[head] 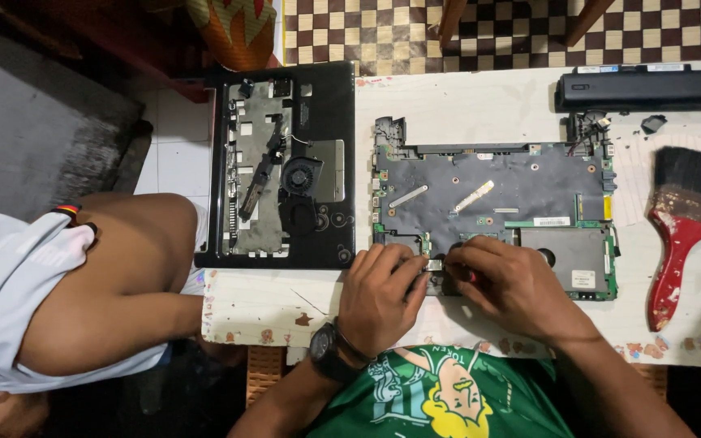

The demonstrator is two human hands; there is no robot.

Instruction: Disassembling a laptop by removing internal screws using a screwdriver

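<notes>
- Board [488, 195] lies flat on the desk [448, 97], pulled to the near edge, so both your hands reach its near rim without stretching.
- Left hand [379, 296], watch on the wrist, curls over the board's near edge; its fingertips press on a small metal part [434, 265], likely to steady it.
- Right hand [513, 288] meets the left at that same part, fingers pinched together; something reddish shows between them, too hidden to name. You cannot tell whether it grips a tool.
- Case [285, 166], black, with a fan [300, 177] in it, sits just left of the board, overhanging the desk edge; set aside but within reach.
- Battery [647, 88], a long black bar, lies along the far right edge, out of the work area.
- Brush [683, 227], red-handled with black bristles, rests right of the board, handle toward you, handy for the right hand.
- Another person's bare shoulder [115, 276] leans in at the left, well apart from your hands.
</notes>
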